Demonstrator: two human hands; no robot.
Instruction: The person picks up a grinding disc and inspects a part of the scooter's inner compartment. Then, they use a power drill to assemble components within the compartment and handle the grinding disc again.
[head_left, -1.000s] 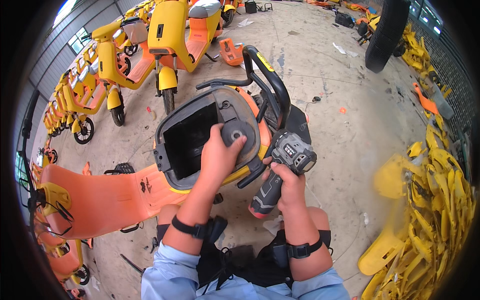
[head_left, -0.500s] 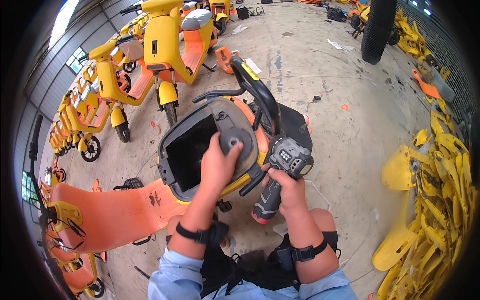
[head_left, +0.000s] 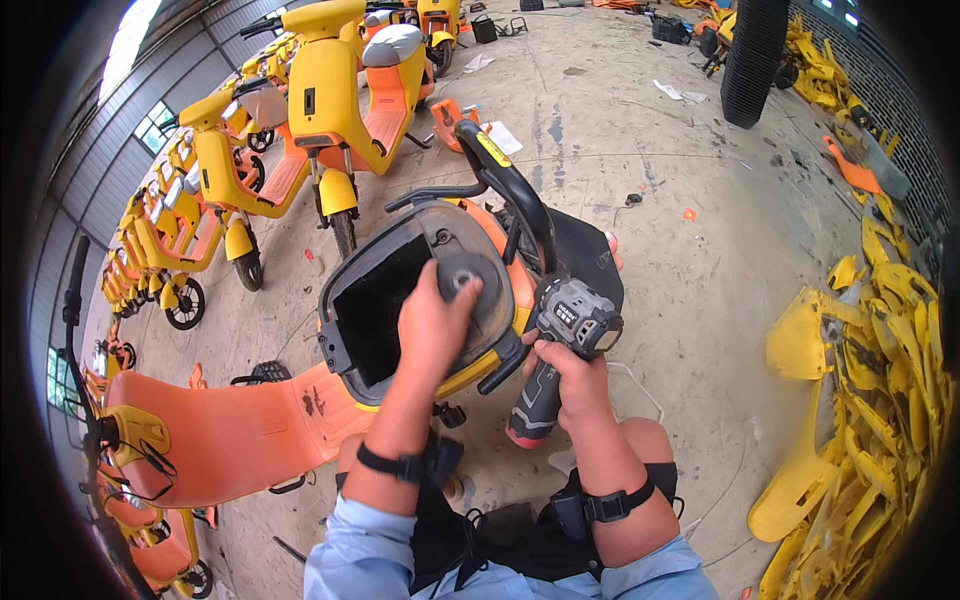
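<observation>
In front of me an electric scooter (head_left: 500, 255) has an open compartment (head_left: 372, 315) with a grey rim and a dark inside. My left hand (head_left: 432, 325) is closed at the edge of a round dark grey disc (head_left: 482, 300) with a hole in its middle. Its thumb lies across the disc's face, while the fingertips are partly hidden. Around the handle of a grey and black cordless power driver (head_left: 575, 315), my right hand (head_left: 570, 380) is wrapped, beside the scooter's right side. The driver's tip is hidden. A black grab rail (head_left: 520, 190) arches beyond the compartment.
Rows of yellow and orange scooters (head_left: 325, 85) stand at the left and far left. An orange scooter body (head_left: 220, 430) lies at the lower left. Yellow panels (head_left: 880, 420) are heaped along the right. A black ribbed stack (head_left: 755, 65) rises at the far right.
My left hand has shifted very slightly up and left over the disc. The right hand and the driver are almost where they were.
</observation>
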